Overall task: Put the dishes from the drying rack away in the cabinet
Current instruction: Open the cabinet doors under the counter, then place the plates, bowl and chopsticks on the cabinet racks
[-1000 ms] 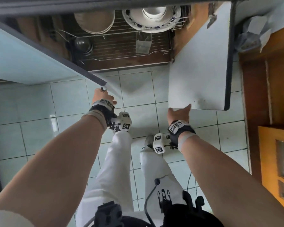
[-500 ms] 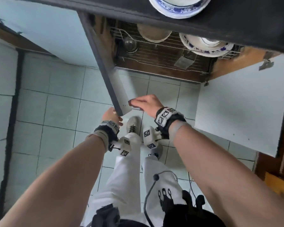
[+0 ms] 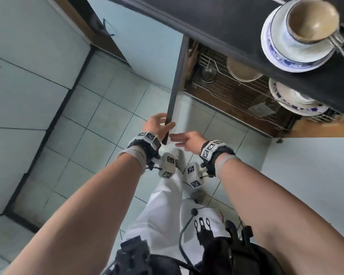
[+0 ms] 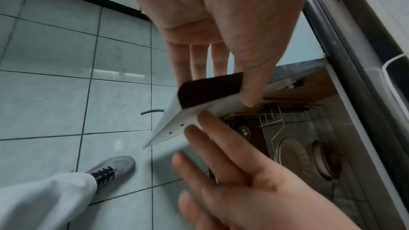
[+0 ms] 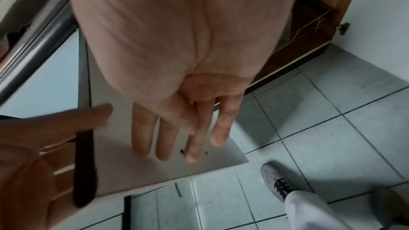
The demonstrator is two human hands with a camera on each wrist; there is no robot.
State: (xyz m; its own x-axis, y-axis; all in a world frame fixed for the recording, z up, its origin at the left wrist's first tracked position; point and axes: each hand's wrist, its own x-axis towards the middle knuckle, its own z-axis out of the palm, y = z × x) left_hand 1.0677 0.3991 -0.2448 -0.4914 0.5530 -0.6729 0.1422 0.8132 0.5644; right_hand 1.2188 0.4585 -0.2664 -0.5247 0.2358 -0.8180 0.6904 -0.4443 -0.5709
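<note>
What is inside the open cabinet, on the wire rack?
On the wire rack: a beige plate, a blue-patterned plate, a small metal bowl. The dark countertop hides the rack's back part.

Both bare forearms are reaching forward and down, wrists banded with tracking cuffs; the left hand (image 3: 157, 124) is gripping a door (image 3: 172, 108) edge, thumb across its inner face, while the right hand (image 3: 187, 140) is extending flat, fingers (image 5: 163, 139) straight, alongside it
</note>
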